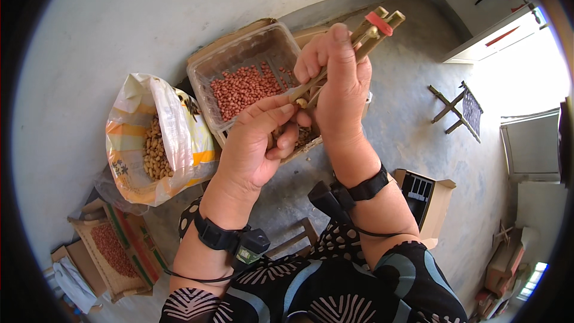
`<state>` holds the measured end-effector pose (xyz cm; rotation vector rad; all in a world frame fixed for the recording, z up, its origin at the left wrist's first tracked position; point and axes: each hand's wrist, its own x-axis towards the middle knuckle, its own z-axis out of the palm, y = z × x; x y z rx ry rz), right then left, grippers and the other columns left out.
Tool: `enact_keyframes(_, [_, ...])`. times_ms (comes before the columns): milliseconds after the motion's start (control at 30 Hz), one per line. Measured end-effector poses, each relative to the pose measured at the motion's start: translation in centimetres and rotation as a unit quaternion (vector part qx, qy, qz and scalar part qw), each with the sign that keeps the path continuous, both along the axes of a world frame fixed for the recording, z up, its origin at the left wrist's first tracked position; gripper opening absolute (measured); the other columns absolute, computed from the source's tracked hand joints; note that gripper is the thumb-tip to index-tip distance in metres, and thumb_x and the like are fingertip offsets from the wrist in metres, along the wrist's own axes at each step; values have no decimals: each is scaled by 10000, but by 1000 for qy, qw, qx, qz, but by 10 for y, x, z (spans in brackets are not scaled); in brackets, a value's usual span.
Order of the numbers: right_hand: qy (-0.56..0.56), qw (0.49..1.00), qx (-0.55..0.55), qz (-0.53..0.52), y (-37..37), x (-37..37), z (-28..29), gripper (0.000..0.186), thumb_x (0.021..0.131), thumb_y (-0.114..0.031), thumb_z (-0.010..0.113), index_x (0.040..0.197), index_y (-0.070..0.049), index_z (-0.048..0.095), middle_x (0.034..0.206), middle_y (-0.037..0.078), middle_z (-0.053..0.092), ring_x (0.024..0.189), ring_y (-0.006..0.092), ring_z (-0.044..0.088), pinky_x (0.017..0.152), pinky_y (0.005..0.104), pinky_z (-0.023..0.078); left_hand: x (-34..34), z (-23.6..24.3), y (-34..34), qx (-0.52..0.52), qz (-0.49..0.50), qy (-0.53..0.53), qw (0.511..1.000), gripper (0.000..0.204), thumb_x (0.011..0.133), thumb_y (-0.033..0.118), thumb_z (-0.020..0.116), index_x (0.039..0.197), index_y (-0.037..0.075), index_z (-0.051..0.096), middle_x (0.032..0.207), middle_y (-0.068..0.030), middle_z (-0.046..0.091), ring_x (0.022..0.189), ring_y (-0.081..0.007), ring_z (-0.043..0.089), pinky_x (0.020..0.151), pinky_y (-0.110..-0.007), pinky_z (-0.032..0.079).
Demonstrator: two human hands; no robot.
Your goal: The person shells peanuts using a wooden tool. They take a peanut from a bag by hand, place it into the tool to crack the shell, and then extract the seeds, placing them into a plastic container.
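My right hand (338, 78) is wrapped round a pair of wooden sticks (363, 40), which a red band (379, 24) binds together near the top. The sticks slant down toward my left hand (257, 140). Its thumb and fingers are closed at their lower end, on an unshelled peanut (301, 103); the curled fingers partly hide what else the hand holds. Just beyond my hands, a clear plastic bin (206, 69) holds many shelled red peanuts (246, 88). Peanut shells (306, 136) show below my hands, largely covered by them.
A white and yellow bag (179, 125) of unshelled peanuts (155, 152) stands open at left. More red peanuts (113, 250) lie in a lined box at lower left. To the right are a folding stool (469, 110) and an open cardboard box (439, 209) on the concrete floor.
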<state>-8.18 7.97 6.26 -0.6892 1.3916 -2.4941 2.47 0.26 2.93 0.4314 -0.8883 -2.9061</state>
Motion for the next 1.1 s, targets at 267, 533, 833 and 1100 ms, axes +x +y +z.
enact_keyframes(267, [4,998,-58,-22,1,-19,-7,377,980,-275,530,673,-64,464,580,7,448,525,108,461,489,252,374,-2,-10,-25,18,59,-32,998,300,959,217,510,1063,-48,606,849,-129,649,547,-71,471,405,-169,300])
enact_keyframes(533, [16,999,-46,-7,-1,-30,-7,354,981,-276,533,701,-66,473,592,7,462,543,108,473,519,252,375,-7,-15,-54,-6,137,-57,989,278,964,214,500,1058,-25,608,900,-158,653,595,-87,498,436,-178,322])
enact_keyframes(833, [23,1000,-12,9,-6,-34,-6,357,991,-291,487,730,-69,388,656,50,417,603,138,391,545,285,364,-16,-17,-80,-71,250,-74,963,262,951,112,470,1176,-1,544,935,-155,649,612,-79,500,465,-162,341])
enact_keyframes(1100, [-4,998,-59,-7,-6,-41,-3,353,973,-291,537,710,-65,471,596,14,452,539,114,460,513,260,376,-16,1,-61,-197,28,-47,979,197,946,162,533,1023,10,632,903,-150,688,499,-54,458,394,-158,278])
